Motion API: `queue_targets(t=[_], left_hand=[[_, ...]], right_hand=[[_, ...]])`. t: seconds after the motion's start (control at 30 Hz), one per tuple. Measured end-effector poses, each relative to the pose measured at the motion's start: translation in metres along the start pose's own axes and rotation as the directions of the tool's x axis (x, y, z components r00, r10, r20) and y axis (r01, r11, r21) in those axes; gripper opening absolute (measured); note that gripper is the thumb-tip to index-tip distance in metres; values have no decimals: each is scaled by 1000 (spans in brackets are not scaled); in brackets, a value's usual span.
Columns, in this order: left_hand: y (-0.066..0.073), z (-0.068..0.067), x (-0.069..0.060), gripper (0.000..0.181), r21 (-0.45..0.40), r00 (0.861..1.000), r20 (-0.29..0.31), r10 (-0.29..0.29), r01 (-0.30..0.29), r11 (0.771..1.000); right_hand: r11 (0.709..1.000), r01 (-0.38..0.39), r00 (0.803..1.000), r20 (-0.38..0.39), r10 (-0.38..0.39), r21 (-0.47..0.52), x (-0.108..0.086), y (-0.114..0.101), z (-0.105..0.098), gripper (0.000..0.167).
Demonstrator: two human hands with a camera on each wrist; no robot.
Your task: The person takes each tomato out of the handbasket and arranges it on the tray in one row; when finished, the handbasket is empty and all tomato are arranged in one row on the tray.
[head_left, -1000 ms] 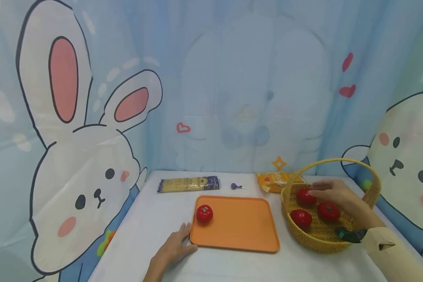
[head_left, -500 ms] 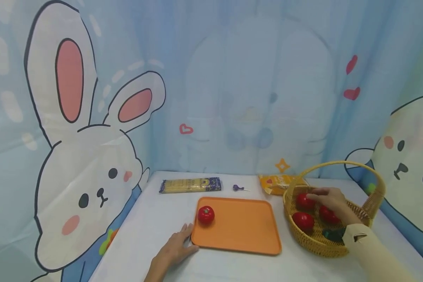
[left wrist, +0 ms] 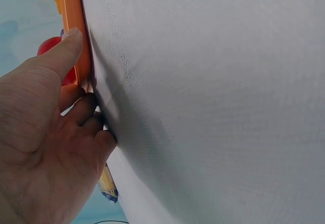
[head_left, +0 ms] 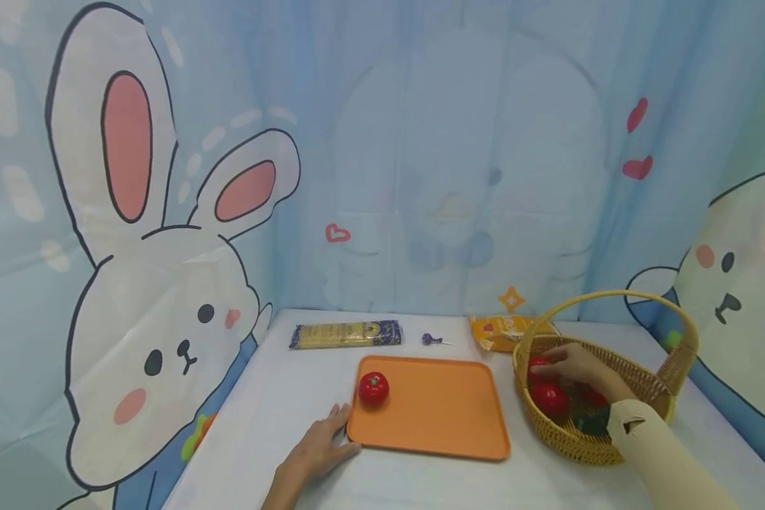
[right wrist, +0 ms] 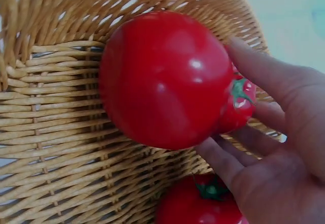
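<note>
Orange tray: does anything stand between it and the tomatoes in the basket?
Yes: the tray-side wall of the basket rises between those tomatoes and the orange tray, so each would probably need lifting over it.

This looks like a staged booth. Pale-blue, rabbit-printed fabric curtains [head_left: 389, 142] enclose a white, cloth-covered table [head_left: 433, 489] from ten o'clock to two.

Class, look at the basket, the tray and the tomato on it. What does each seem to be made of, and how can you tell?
Basket: tan interlaced strands with a slight sheen, likely wicker, though plastic imitation is possible.
Tray: probably plastic, smooth and evenly orange with rounded corners.
Tomato: glossy red, catching the light, perhaps plastic; a real one can't be ruled out.
</note>
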State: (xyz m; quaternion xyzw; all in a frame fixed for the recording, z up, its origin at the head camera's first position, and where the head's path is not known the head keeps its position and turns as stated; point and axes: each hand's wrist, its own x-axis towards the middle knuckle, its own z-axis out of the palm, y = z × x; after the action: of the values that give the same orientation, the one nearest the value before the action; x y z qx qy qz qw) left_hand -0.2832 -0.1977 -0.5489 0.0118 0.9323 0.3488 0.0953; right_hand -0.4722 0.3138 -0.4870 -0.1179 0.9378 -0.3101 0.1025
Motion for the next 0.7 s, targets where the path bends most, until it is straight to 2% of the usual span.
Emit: queue_targets(t=[0.13, 0.3, 0.43, 0.7], left_hand=[[-1, 0, 0, 83, 4, 1000, -6, 8, -8, 1000], [-1, 0, 1, 83, 5, 1000, -6, 0, 0, 1000], [-1, 1, 1, 83, 0, 1000, -12, -3, 3, 1000], [0, 1, 3, 82, 0, 1000, -16, 5, -5, 1000]], right_hand=[[995, 52, 999, 1, -52, -82, 1, -1, 4, 83], [985, 116, 991, -55, -123, -126, 3, -1, 7, 74], [982, 124, 989, -58, -133, -141, 4, -3, 7, 71], [982, 135, 990, -24, -139, -134, 6, -7, 14, 80]])
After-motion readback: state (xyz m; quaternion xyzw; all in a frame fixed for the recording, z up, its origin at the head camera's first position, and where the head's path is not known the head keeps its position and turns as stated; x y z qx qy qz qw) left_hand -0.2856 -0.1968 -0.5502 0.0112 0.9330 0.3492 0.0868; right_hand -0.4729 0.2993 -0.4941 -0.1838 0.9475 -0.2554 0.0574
